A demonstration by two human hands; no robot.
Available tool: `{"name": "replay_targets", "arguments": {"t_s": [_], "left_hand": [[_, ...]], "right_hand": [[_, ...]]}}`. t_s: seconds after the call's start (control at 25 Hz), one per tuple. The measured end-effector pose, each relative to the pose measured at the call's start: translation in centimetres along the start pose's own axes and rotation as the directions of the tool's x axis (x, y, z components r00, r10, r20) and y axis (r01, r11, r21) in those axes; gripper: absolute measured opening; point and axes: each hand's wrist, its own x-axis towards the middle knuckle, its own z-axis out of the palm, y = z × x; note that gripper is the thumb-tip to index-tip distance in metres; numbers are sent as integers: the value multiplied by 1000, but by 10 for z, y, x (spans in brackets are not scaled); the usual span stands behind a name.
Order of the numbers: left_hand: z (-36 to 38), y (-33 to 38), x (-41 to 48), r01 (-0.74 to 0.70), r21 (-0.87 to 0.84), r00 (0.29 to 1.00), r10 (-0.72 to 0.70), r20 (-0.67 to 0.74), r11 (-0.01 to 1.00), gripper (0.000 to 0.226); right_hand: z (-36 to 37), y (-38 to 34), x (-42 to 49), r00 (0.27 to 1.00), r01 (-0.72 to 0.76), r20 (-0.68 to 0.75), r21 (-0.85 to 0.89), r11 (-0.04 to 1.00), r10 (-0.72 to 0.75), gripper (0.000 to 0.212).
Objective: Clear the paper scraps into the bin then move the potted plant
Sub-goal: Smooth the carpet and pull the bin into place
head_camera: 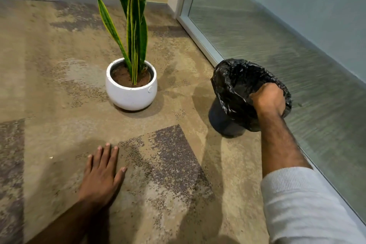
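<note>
**One hand in the bin, one flat on the carpet**

The right hand is down in the mouth of the bin, knuckles up, fingers curled into the black liner. I cannot tell whether they pinch anything. The left hand lies flat on the carpet, its fingers straight and close together, the thumb set apart. Just left of it sits one small pale scrap. The potted plant stands further back, left of the bin, which sits beside the glass partition.
</note>
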Motion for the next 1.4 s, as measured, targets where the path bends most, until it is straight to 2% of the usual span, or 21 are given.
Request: {"name": "replay_targets", "arguments": {"t_s": [0.12, 0.2, 0.28, 0.32, 0.4, 0.48, 0.56, 0.6, 0.68, 0.76, 0.92, 1.12, 1.28, 1.32, 1.4], "left_hand": [[-12, -9, -8, 30, -18, 999, -29, 31, 999, 75], [-26, -13, -18, 49, -15, 997, -48, 60, 999, 75], [-34, -26, -33, 90, 12, 994, -90, 65, 996, 76], [-35, -31, -37, 105, 22, 992, -106, 64, 994, 76], [-35, -41, -41, 120, 29, 991, -121, 54, 992, 76], [-35, -49, -43, 115, 45, 993, -116, 21, 992, 77], [-32, -54, -42, 98, 56, 995, -98, -8, 994, 77], [-30, -54, -42, 91, 57, 996, -91, -11, 994, 77], [-28, -52, -41, 76, 70, 997, -75, -10, 995, 75], [-29, -51, -40, 61, 89, 998, -61, -4, 994, 74], [-28, -52, -38, 68, 137, 998, -68, -8, 988, 70], [-34, -51, -37, 34, 185, 998, -43, 45, 982, 71], [-38, -50, -40, 25, 158, 1000, -27, 15, 987, 67], [-39, -49, -41, 24, 156, 1000, -25, 7, 988, 67], [-39, -50, -42, 19, 170, 1000, -21, 13, 985, 67]], "right_hand": [[3, -4, 1, 999, 14, -39, 14, 1000, -14, 25], [4, -29, -9, 992, 78, -110, 87, 993, -68, 29], [15, -80, -48, 970, 237, -120, 243, 941, -214, 31], [27, -109, -76, 943, 331, -93, 342, 880, -318, 29], [63, -161, -148, 829, 455, 47, 524, 720, -558, 22], [113, -195, -226, 623, 482, 240, 632, 607, -745, 15], [165, -212, -291, 426, 527, 381, 633, 567, -821, 13], [186, -217, -316, 356, 544, 429, 627, 558, -830, 12], [218, -224, -349, 268, 581, 500, 598, 552, -824, 13], [234, -228, -363, 240, 640, 533, 542, 545, -812, 13], [246, -241, -373, 244, 712, 509, 484, 509, -825, 12], [251, -252, -386, 135, 755, 473, 520, 399, -871, 4], [258, -253, -391, 192, 778, 462, 466, 422, -866, 7], [258, -254, -392, 188, 806, 460, 433, 404, -868, 8], [254, -257, -394, 110, 888, 432, 363, 284, -895, 14]]}}
